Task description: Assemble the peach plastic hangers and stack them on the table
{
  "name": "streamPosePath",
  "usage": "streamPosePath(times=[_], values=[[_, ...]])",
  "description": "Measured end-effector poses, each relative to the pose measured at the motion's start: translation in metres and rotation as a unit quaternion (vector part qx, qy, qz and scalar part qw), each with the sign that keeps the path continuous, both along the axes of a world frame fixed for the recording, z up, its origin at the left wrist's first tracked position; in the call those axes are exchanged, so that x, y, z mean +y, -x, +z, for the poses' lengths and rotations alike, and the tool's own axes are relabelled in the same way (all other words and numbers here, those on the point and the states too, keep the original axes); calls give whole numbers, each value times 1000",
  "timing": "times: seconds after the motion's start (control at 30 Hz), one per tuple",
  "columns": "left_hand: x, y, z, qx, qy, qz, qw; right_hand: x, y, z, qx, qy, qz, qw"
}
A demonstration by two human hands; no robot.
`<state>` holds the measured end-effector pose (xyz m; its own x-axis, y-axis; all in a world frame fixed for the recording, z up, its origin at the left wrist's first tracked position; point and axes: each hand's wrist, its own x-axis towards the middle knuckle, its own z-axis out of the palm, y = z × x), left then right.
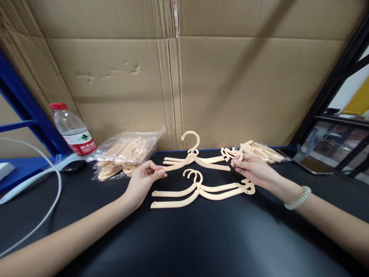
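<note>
My left hand (147,177) pinches the left arm tip of a cream plastic clothes hanger (213,166), lifted a little with its hook pointing up. My right hand (250,167) is closed on a small curved cream plastic piece (242,151), just off that hanger's right tip. More cream hanger parts lie right behind the lifted hanger, partly hidden by it. In front of my hands, two more hangers (174,202) lie flat, one before the other. Small hook-shaped end pieces (248,187) sit at their right tips; their left tips are bare with a small hole.
Clear bags of cream parts (127,150) lie at back left, with another bag (266,152) at back right. A red-capped water bottle (76,132), a white cable (59,184) and a dark object (74,166) are left. A phone (313,164) lies right. Cardboard (230,77) walls the back.
</note>
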<state>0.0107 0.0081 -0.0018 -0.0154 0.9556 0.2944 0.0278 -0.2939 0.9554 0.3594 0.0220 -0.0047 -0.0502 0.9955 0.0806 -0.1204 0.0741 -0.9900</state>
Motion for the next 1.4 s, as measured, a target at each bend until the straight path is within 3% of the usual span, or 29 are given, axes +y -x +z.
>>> streamPosePath(times=[0.23, 0.53, 0.83, 1.13, 1.4], values=[[-6, -6, 2, -70, 24, -20, 997, -23, 12, 27, 24, 0, 68, 997], [-5, -5, 2, -108, 32, -26, 993, -19, 5, 28, -2, -16, 95, 995], [-6, -7, 3, -111, 25, -30, 993, -25, 4, 32, 62, 133, 199, 969], [-6, -7, 1, -103, 17, -26, 994, -24, 2, 31, 41, 186, 211, 959], [-6, -7, 1, -92, 9, -21, 995, -25, 5, 30, 23, 170, 185, 968]])
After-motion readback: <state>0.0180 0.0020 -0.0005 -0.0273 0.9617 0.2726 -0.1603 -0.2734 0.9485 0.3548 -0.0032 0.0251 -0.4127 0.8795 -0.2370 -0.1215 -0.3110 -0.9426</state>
